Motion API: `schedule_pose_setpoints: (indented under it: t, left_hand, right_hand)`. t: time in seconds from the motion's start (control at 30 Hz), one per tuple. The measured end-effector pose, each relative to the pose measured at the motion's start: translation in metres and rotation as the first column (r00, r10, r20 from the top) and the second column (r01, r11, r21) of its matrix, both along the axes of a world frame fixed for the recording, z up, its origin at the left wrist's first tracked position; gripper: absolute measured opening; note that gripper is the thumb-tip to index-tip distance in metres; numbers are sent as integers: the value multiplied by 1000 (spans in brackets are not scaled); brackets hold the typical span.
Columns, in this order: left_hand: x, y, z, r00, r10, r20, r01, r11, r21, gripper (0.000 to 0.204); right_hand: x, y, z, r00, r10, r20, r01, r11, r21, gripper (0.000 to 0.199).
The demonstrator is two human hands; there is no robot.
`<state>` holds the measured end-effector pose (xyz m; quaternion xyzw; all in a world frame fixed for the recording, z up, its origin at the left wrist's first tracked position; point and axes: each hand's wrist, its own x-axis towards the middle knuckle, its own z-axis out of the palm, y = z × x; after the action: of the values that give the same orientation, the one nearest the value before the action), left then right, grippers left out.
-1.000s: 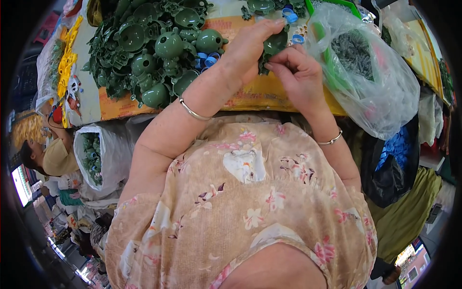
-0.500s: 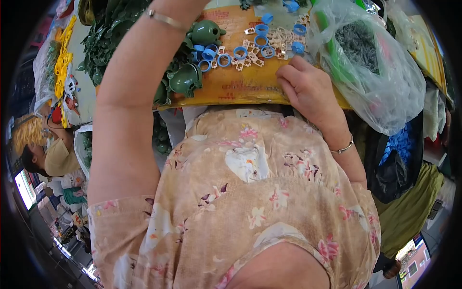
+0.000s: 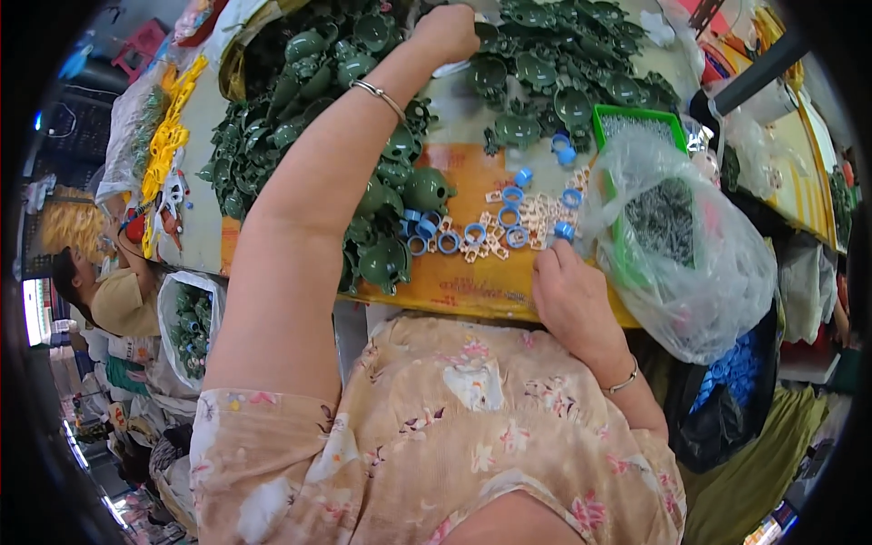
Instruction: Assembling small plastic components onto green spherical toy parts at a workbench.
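Observation:
My left hand (image 3: 445, 34) reaches far over the table, between two heaps of dark green plastic shells (image 3: 536, 68). Its fingers are curled, and what they hold, if anything, is hidden; something white shows beneath. Close to the near edge, my right hand (image 3: 574, 295) rests with bent fingers pressed together. Its fingertips lie just short of a blue ring (image 3: 563, 230); whether they touch it I cannot tell. Small cream-coloured clip-like parts (image 3: 540, 213) and more blue rings (image 3: 474, 233) are scattered alongside. A rounded green piece with a spout-like tip (image 3: 385, 262) sits left of them.
A green tray (image 3: 636, 118) with small grey pieces stands right, partly under a clear plastic bag (image 3: 718, 282). A black bag of blue parts (image 3: 727, 381) hangs below. Yellow parts (image 3: 168, 136) lie left, near a white sack (image 3: 191, 327) and another person (image 3: 118, 282).
The view has tilted toward the far side, bringing my left hand and the far green heaps into sight. My right hand's fingers now point farther forward, toward the blue ring.

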<state>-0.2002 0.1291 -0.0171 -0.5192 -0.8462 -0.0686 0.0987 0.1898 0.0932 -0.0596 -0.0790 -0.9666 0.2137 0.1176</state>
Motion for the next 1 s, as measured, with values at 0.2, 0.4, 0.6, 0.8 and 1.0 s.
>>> schedule_pose_setpoints:
  t: [0.2, 0.4, 0.6, 0.8, 1.0]
  left_hand:
    - [10, -6, -3, 971, 157, -181, -196, 954, -226, 32]
    - [-19, -3, -9, 963, 268, 0, -258, 925, -279, 34]
    - [-9, -9, 4, 961, 276, 24, -263, 937, -230, 24]
    - [-42, -9, 3, 956, 262, 133, -220, 938, -268, 18]
    - [-31, 3, 1, 982, 161, -100, -160, 987, 23, 26]
  right_hand:
    - [3, 7, 0, 997, -23, -76, 6, 975, -222, 10]
    - [1, 9, 3, 992, -56, -116, 18, 951, -309, 11]
    - [-3, 8, 4, 976, -97, -194, 27, 942, -334, 18]
    - [-3, 2, 2, 953, -105, -284, -2, 935, -355, 14]
    - [3, 0, 1, 957, -131, -258, 3, 896, -444, 15]
